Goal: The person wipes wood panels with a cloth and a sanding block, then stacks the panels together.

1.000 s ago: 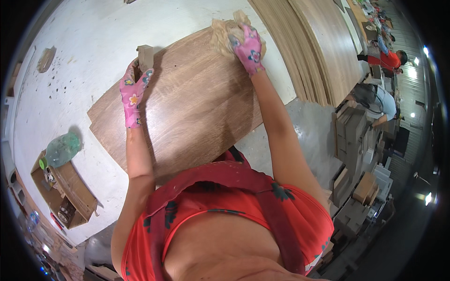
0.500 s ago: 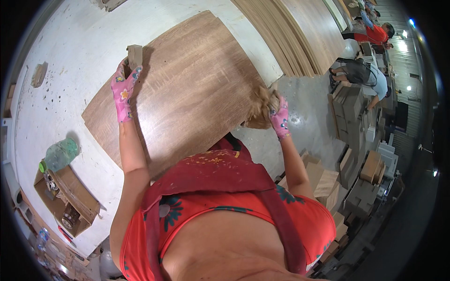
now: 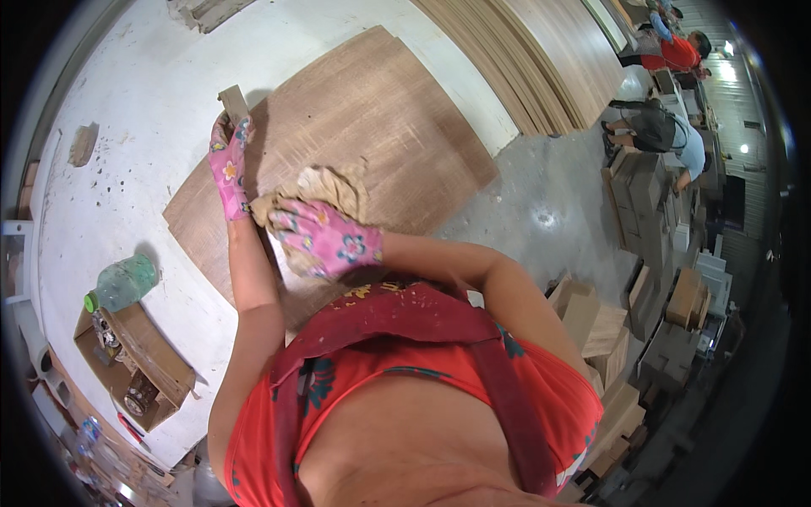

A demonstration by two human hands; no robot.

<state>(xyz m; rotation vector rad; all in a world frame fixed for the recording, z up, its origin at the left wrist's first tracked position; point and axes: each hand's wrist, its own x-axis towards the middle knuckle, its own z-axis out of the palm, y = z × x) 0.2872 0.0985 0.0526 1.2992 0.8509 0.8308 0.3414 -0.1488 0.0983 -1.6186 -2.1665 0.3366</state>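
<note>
The white worktable (image 3: 127,194) carries a brown wood-veneer panel (image 3: 380,127) lying flat at centre, its near end toward six o'clock. The right hand (image 3: 325,241), pink-gloved, is closed over a tan rag (image 3: 325,186) pressed on the panel's near half. The left hand (image 3: 230,165) grips a small wooden block (image 3: 234,103) at the panel's nine o'clock edge. I'd judge the wiping midway, since the far half shows no rag contact. A green plastic bottle (image 3: 122,283) and an open wooden box (image 3: 135,367) sit at seven o'clock, clear of the panel. Stacked boards (image 3: 541,59) lie at one o'clock.
</note>
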